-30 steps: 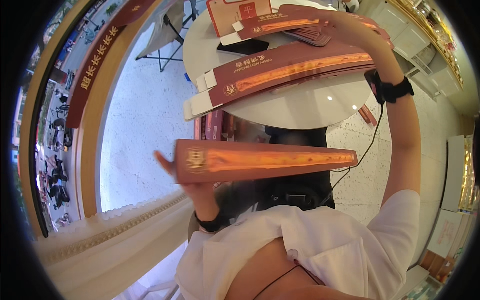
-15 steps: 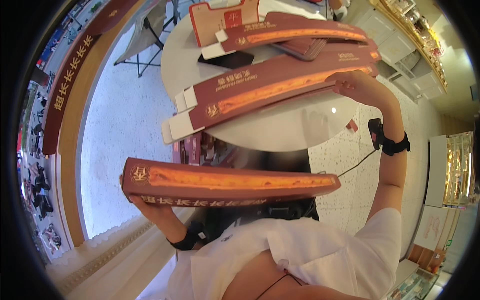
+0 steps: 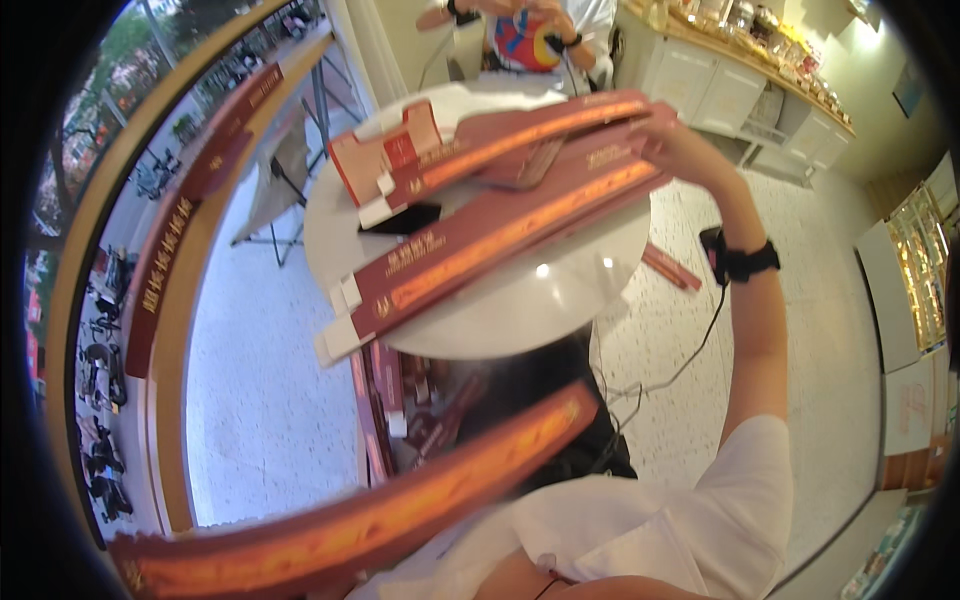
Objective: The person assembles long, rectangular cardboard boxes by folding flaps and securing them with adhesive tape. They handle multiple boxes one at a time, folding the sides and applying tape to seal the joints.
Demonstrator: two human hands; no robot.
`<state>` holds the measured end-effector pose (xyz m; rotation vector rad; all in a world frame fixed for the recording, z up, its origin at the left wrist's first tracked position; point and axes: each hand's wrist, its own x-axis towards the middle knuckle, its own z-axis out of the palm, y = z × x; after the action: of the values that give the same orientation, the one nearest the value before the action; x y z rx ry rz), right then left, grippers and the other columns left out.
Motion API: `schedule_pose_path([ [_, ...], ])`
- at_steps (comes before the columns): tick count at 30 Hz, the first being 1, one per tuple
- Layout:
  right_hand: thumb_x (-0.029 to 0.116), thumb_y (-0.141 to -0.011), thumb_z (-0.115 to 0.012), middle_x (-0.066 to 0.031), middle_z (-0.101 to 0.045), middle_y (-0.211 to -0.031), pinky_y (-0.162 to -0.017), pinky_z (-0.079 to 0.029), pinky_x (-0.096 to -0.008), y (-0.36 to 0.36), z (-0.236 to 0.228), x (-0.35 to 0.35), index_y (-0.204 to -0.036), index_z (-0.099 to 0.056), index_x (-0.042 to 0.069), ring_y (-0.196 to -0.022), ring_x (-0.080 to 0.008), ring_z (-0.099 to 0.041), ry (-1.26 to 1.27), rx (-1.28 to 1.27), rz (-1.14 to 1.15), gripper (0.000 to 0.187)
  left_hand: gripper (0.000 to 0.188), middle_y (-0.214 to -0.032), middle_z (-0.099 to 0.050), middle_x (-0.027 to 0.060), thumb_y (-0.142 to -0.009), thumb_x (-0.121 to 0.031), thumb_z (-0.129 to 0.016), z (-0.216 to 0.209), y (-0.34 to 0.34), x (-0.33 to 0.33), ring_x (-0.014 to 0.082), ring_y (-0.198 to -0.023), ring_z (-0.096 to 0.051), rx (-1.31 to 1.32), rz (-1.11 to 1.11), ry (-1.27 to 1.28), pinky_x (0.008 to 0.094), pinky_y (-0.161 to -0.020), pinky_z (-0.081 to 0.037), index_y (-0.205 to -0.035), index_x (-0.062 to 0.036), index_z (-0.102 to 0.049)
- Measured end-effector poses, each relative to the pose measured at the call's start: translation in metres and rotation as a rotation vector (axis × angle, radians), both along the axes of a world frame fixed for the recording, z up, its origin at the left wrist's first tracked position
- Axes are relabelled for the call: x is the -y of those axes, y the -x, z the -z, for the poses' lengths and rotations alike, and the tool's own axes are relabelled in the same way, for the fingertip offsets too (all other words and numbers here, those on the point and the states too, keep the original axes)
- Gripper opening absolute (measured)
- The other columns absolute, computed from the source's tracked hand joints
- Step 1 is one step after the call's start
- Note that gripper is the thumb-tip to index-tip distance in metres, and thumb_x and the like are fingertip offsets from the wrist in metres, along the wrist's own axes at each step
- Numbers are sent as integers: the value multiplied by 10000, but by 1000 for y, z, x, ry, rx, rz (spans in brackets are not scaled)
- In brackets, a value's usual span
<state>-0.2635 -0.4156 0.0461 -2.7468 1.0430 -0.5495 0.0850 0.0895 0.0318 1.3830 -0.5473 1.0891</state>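
Observation:
A long maroon box [image 3: 360,505] with an orange pastry picture slants across the lower left, raised close to me and smeared by motion. My left hand is hidden behind it; the earlier frame shows that hand gripping its left end. On the round white table [image 3: 480,335] lies another long maroon box [image 3: 500,235], its white end flaps open at the left. My right hand [image 3: 665,145] is closed on this box's right end, its fingers partly blurred. Farther back, a similar maroon box [image 3: 520,140] with a white flap lies across the table.
Beyond these stand a pink-and-red card holder [image 3: 390,150] and a dark flat phone-like object [image 3: 400,218]. Below the table's left edge are more maroon boxes [image 3: 385,385]. A narrow maroon box [image 3: 672,268] lies right of the table. Another person [image 3: 545,30] is at the far side; a folding chair [image 3: 275,185] stands left.
The box on my left has swung down and left, its right end tilting up. My view has shifted, bringing the other person into sight. My right hand stays at the table box's end.

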Motion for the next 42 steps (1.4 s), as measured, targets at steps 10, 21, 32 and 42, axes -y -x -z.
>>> schedule_pose_path([
  [10,136,-811,-581,-120,-671,-872,-747,-495,-358,-40,32,19,-1047,-637,54,-829,-260,-642,6,230,-121,257,414,-1150,-523,138,-691,-158,-700,-53,66,3,279,-1030,-546,-10,555,-336,379,-854,-476,-1079,-86,-574],
  [21,161,-833,-585,-118,-679,-921,-767,-499,-363,-79,53,-3,-1003,-670,73,-855,-268,-647,-125,271,-116,209,377,-1072,-589,114,-627,-167,-812,10,107,103,284,-932,-612,321,1064,-868,339,-735,-514,-987,-224,-715],
  [32,152,-776,-628,-111,-653,-767,-637,-495,-322,-139,20,60,-940,-695,64,-667,-209,-625,-142,148,-46,198,459,-1132,-557,142,-555,-264,-856,24,94,131,296,-960,-594,198,1257,-932,346,-794,-504,-989,-201,-720],
  [42,227,-797,-651,-84,-633,-788,-641,-483,-317,-264,-15,-3,-983,-666,88,-685,-223,-625,47,250,-478,232,513,-1174,-544,143,-594,-215,-839,16,35,105,313,-979,-591,-69,1196,-831,374,-769,-514,-1076,-194,-665],
])
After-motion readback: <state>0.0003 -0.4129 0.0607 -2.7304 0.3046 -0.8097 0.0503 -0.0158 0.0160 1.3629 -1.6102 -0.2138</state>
